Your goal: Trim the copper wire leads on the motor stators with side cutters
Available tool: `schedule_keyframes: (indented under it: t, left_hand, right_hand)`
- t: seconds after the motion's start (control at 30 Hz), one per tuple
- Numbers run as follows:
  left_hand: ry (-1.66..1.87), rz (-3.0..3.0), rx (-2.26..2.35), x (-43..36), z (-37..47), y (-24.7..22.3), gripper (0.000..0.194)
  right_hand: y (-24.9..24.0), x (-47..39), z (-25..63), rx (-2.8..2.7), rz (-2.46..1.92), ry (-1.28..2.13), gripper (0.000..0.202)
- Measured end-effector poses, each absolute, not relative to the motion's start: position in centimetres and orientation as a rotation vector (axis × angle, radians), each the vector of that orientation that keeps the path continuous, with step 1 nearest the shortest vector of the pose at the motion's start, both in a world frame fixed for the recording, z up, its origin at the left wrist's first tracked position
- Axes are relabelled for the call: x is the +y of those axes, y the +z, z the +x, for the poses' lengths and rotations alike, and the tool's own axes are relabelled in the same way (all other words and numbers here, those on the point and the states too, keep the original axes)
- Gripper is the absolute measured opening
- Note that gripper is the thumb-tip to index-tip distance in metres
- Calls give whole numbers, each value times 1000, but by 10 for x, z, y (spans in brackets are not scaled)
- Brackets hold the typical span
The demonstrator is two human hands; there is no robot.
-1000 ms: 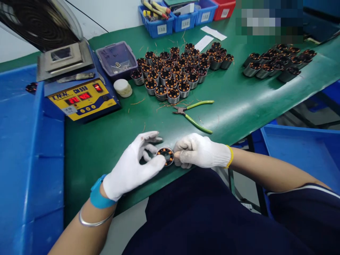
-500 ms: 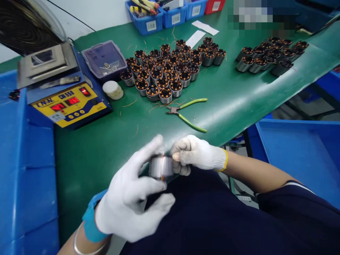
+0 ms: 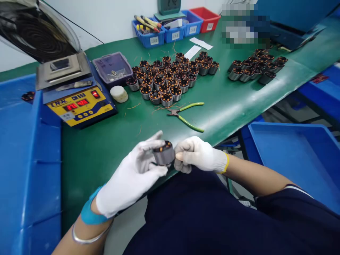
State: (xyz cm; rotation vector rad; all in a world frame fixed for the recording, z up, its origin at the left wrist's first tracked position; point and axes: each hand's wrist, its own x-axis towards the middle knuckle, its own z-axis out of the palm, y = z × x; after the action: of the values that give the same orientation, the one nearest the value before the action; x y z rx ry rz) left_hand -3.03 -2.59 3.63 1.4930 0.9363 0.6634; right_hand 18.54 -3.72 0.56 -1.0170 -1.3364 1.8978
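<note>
A motor stator (image 3: pixel 166 156), a grey metal ring with copper windings showing at its top, sits tilted in my gloved left hand (image 3: pixel 132 171) above the table's front edge. My left fingers lie over its top rim and the thumb is below it. My right hand (image 3: pixel 197 154), in a white glove with the thumb tip bare, is closed in a pinch at the stator's right side. Whatever lies between its fingers is hidden. Beyond both hands, green-handled cutting pliers (image 3: pixel 174 112) rest with their handles spread.
Behind the pliers stand several stators (image 3: pixel 166 99) in a cluster, with another group (image 3: pixel 247 74) farther right. A soldering station (image 3: pixel 79 106), white round block (image 3: pixel 119 94) and purple box (image 3: pixel 113 62) are at left. Blue trays (image 3: pixel 292 141) flank the green table (image 3: pixel 106 148).
The stator has turned in my left hand, so its wound top end now shows. My left fingers have closed in around it. My right hand keeps its pinch; the head view has shifted.
</note>
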Motion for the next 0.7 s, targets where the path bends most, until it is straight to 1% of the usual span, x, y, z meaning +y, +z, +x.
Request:
schedule_keyframes:
  t: [0.07,0.1,0.17,0.2,0.23,0.27,0.33,0.37,0.4,0.43,0.5,0.53,0.57,0.6,0.63,0.67,0.7]
  left_hand:
    - [841,1836,791,-36,-33,39,18]
    - [895,1988,719,-39,-35,40,12]
    - [1036,2097,714,-42,-37,40,16]
    - [1085,2029,803,-41,-38,40,18]
    - [1058,1892,908,-38,-37,40,22]
    - [931,1715,995,-34,-36,39,30]
    - [458,1379,1005,-26,-33,38,50]
    - [256,1271,956,-23,-32,38,55]
    - [156,1217,906,-21,-32,38,55]
    - [181,1223,880,-20,-31,40,53]
    - [450,1377,825,-23,-33,43,47]
    - [610,1469,781,-25,-35,45,36]
    - [756,1535,740,-28,-37,47,24]
    - [874,1567,708,-29,-39,48,19]
    - [948,1571,691,-30,-41,49,19]
    - [969,1567,694,-30,-42,49,14]
    - [930,1585,715,-29,-42,48,14]
  right_hand:
    - [1,-41,184,-1145,-961,1972,46]
    - [0,-42,184,-1113,-937,1978,48]
    - [5,-45,185,-1165,-919,1946,46]
    - [9,-47,186,-1245,-930,1892,41]
    - [13,-48,187,-1358,-954,1810,36]
    - [17,-49,187,-1480,-983,1702,32]
    - [21,-50,187,-1637,-1041,1508,27]
    - [22,-51,186,-1634,-1070,1482,27]
    - [22,-52,185,-1579,-1094,1513,28]
    - [21,-52,184,-1490,-1112,1587,32]
    - [18,-54,181,-1295,-1130,1732,40]
    - [17,-55,180,-1231,-1129,1767,44]
    - [17,-56,178,-1203,-1123,1776,47]
    - [19,-57,177,-1208,-1115,1767,48]
    - [21,-58,176,-1246,-1108,1742,47]
    - [23,-58,175,-1324,-1110,1696,45]
    - [25,-58,174,-1436,-1125,1631,41]
